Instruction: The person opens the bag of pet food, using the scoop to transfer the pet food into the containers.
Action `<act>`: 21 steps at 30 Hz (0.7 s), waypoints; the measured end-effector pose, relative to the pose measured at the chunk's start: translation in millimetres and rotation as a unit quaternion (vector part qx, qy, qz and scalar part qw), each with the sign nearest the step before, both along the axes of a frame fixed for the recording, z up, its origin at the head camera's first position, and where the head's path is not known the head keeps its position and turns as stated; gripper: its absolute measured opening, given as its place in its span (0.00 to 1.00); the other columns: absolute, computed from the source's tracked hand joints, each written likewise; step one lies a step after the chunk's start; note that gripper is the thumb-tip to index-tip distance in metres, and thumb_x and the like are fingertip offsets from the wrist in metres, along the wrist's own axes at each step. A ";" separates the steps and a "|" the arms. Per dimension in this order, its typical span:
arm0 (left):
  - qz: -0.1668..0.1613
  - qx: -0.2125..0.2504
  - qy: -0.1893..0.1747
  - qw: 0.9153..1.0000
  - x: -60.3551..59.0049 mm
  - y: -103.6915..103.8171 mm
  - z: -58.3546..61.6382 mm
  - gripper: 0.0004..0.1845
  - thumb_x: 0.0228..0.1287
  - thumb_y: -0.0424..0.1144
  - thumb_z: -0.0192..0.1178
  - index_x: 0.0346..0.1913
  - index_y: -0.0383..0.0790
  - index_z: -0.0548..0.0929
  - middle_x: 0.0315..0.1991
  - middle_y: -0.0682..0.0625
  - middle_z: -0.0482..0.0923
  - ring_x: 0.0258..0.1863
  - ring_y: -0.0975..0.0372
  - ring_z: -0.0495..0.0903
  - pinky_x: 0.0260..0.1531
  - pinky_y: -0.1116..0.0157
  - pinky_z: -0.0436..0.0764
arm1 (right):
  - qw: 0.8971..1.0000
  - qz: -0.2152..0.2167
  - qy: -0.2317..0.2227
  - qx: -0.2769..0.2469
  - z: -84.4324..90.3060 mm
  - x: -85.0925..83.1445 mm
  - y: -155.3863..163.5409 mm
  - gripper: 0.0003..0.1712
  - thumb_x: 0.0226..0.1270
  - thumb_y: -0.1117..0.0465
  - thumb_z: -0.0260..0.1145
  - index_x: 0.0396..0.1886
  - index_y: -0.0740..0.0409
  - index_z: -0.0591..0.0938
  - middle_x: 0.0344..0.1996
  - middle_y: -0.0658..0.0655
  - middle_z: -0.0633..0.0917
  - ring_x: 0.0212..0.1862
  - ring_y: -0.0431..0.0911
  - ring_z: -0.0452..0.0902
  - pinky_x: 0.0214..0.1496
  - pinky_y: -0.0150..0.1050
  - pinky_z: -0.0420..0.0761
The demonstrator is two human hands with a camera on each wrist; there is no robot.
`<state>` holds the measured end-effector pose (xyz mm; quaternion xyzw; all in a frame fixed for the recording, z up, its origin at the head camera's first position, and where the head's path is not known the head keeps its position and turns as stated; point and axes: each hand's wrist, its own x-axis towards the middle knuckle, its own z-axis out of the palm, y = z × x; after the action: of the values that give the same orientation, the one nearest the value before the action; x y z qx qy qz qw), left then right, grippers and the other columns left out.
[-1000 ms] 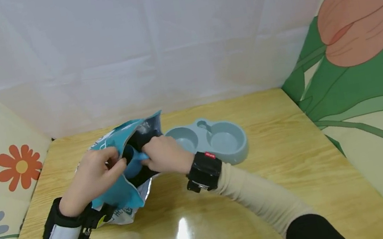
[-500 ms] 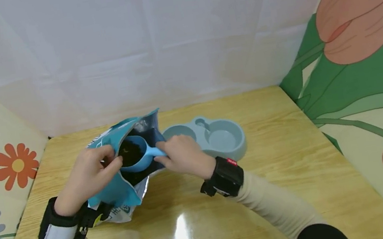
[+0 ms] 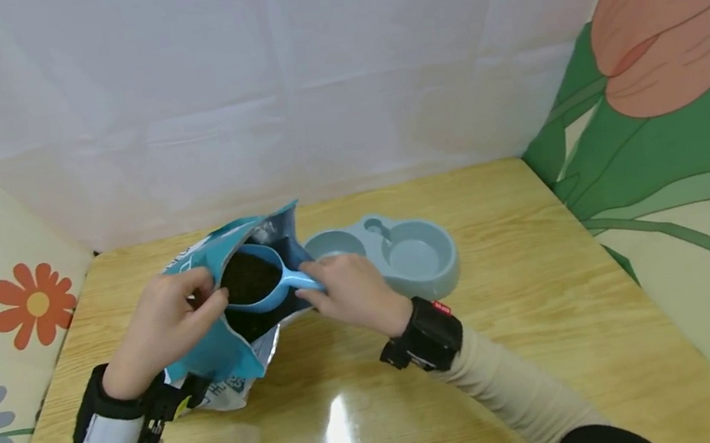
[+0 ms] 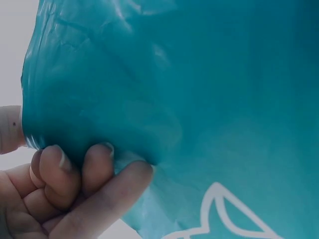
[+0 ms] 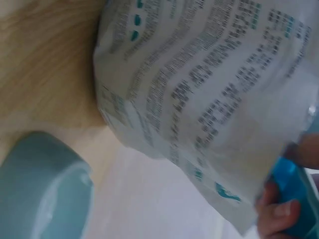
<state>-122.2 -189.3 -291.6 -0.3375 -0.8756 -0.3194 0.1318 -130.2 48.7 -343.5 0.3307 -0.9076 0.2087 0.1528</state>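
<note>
A teal pet-food bag (image 3: 222, 351) stands open on the wooden table (image 3: 542, 347), left of centre. My left hand (image 3: 165, 325) pinches the bag's near rim; the left wrist view shows its fingers (image 4: 94, 169) bunching the teal film (image 4: 199, 99). My right hand (image 3: 348, 292) grips the handle of a blue scoop (image 3: 253, 280), which sits at the bag's mouth filled with dark kibble. The right wrist view shows the bag's printed side (image 5: 209, 99) and fingertips (image 5: 276, 214) on the blue handle (image 5: 294, 199).
A grey-blue double pet bowl (image 3: 402, 256) stands just right of the bag, also visible in the right wrist view as a pale rim (image 5: 40, 184). A white curtain backs the table; flower-patterned panels flank both sides.
The scoop has risen out of the bag, now heaped with kibble, and my right hand has drawn back toward me and to the right. The left hand keeps its hold on the rim.
</note>
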 end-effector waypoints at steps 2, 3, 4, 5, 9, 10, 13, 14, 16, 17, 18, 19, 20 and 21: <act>-0.001 -0.001 -0.002 1.000 -0.1 0.7 0.0 0.16 0.50 0.25 0.57 0.15 0.45 0.65 0.13 0.61 0.58 0.12 0.69 0.57 0.12 0.71 0.58 | 1.000 0.001 -0.012 0.003 2.8 -0.1 3.5 0.09 0.59 0.56 0.64 0.33 0.58 0.81 0.13 0.46 0.69 0.16 0.37 0.62 0.17 0.28 0.62; -0.001 -0.001 -0.001 1.000 -0.1 1.0 0.2 0.16 0.50 0.25 0.57 0.15 0.45 0.65 0.13 0.61 0.58 0.12 0.69 0.57 0.12 0.71 0.58 | 1.000 0.002 -0.014 0.005 4.1 -0.3 5.2 0.08 0.59 0.56 0.64 0.30 0.57 0.80 0.13 0.46 0.68 0.16 0.37 0.62 0.17 0.28 0.61; -0.002 0.000 -0.001 1.000 0.2 1.1 0.4 0.16 0.50 0.25 0.57 0.15 0.45 0.65 0.13 0.61 0.58 0.12 0.69 0.57 0.12 0.71 0.58 | 1.000 0.003 -0.017 0.007 5.0 -0.4 6.9 0.08 0.59 0.56 0.64 0.27 0.56 0.78 0.13 0.46 0.68 0.16 0.37 0.62 0.17 0.28 0.60; -0.003 0.002 0.000 1.000 0.4 1.2 0.4 0.16 0.50 0.25 0.57 0.15 0.45 0.65 0.13 0.61 0.58 0.12 0.70 0.57 0.12 0.71 0.58 | 1.000 0.004 -0.018 0.009 5.6 -0.4 8.5 0.08 0.59 0.56 0.64 0.25 0.55 0.77 0.13 0.45 0.67 0.16 0.37 0.61 0.17 0.28 0.60; -0.004 0.004 0.008 1.000 0.4 1.5 0.2 0.17 0.49 0.25 0.57 0.14 0.46 0.64 0.12 0.61 0.57 0.12 0.70 0.55 0.12 0.71 0.57 | 1.000 0.009 -0.019 0.017 7.1 0.5 14.4 0.08 0.59 0.56 0.64 0.27 0.55 0.77 0.14 0.45 0.69 0.16 0.36 0.62 0.17 0.28 0.60; -0.004 0.004 0.009 1.000 0.3 1.5 -0.2 0.17 0.49 0.25 0.57 0.14 0.46 0.64 0.12 0.61 0.56 0.12 0.71 0.55 0.12 0.71 0.57 | 1.000 0.011 -0.019 0.017 7.5 0.8 15.8 0.08 0.59 0.56 0.64 0.28 0.55 0.78 0.14 0.45 0.69 0.16 0.36 0.62 0.18 0.28 0.60; -0.002 0.003 0.013 1.000 -0.1 1.6 -1.3 0.18 0.50 0.25 0.57 0.14 0.46 0.63 0.12 0.62 0.55 0.11 0.71 0.54 0.12 0.71 0.57 | 1.000 0.016 -0.015 0.019 9.1 1.7 19.5 0.08 0.59 0.56 0.64 0.30 0.56 0.79 0.14 0.46 0.68 0.16 0.36 0.62 0.18 0.29 0.61; -0.002 0.003 0.013 1.000 -0.1 1.6 -1.6 0.18 0.49 0.25 0.57 0.14 0.46 0.63 0.12 0.62 0.55 0.11 0.71 0.54 0.12 0.71 0.57 | 1.000 0.018 -0.013 0.021 10.0 2.0 20.5 0.08 0.59 0.56 0.64 0.30 0.56 0.79 0.14 0.46 0.68 0.16 0.37 0.62 0.19 0.29 0.60; -0.001 0.003 0.013 1.000 0.2 1.4 -2.0 0.18 0.49 0.25 0.57 0.14 0.46 0.64 0.12 0.62 0.55 0.11 0.71 0.54 0.12 0.71 0.57 | 0.999 0.023 -0.010 0.024 11.6 2.5 22.5 0.08 0.60 0.56 0.64 0.30 0.57 0.79 0.14 0.46 0.69 0.17 0.37 0.62 0.19 0.29 0.61; -0.001 0.003 0.013 1.000 0.3 1.2 -2.2 0.18 0.49 0.25 0.57 0.14 0.46 0.64 0.12 0.62 0.55 0.11 0.71 0.54 0.12 0.71 0.57 | 0.999 0.024 -0.008 0.026 12.5 2.8 23.6 0.09 0.60 0.56 0.63 0.31 0.57 0.79 0.15 0.46 0.69 0.17 0.37 0.63 0.20 0.29 0.61; 0.000 0.003 0.013 1.000 0.5 1.2 -2.3 0.18 0.49 0.25 0.57 0.14 0.46 0.64 0.12 0.62 0.55 0.11 0.71 0.54 0.12 0.71 0.57 | 0.999 0.025 -0.006 0.029 13.3 3.0 24.8 0.09 0.60 0.56 0.63 0.32 0.57 0.80 0.15 0.46 0.70 0.18 0.37 0.63 0.20 0.29 0.61; 0.000 0.003 0.012 1.000 0.7 1.2 -2.3 0.18 0.49 0.25 0.57 0.14 0.46 0.64 0.12 0.61 0.56 0.11 0.71 0.55 0.12 0.71 0.57 | 0.999 0.026 -0.005 0.030 14.4 3.6 26.3 0.10 0.60 0.56 0.63 0.33 0.58 0.80 0.16 0.46 0.71 0.18 0.37 0.64 0.20 0.29 0.62; 0.000 0.003 0.011 1.000 0.8 1.3 -2.4 0.17 0.49 0.25 0.57 0.14 0.46 0.64 0.12 0.61 0.56 0.11 0.71 0.55 0.12 0.71 0.57 | 0.999 0.026 -0.002 0.031 15.4 4.1 28.0 0.11 0.60 0.56 0.63 0.35 0.59 0.80 0.17 0.46 0.72 0.18 0.37 0.65 0.21 0.30 0.63; -0.001 0.003 0.011 1.000 1.0 1.4 -2.4 0.17 0.49 0.25 0.57 0.14 0.46 0.64 0.12 0.61 0.56 0.11 0.70 0.55 0.12 0.71 0.57 | 0.999 0.025 0.001 0.032 16.2 4.6 29.8 0.12 0.60 0.56 0.63 0.37 0.60 0.80 0.17 0.47 0.73 0.19 0.37 0.65 0.21 0.30 0.64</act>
<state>-121.1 -188.0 -294.0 -0.3411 -0.8729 -0.3187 0.1419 -125.6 78.5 -327.4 0.3584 -0.9050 0.1834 0.1374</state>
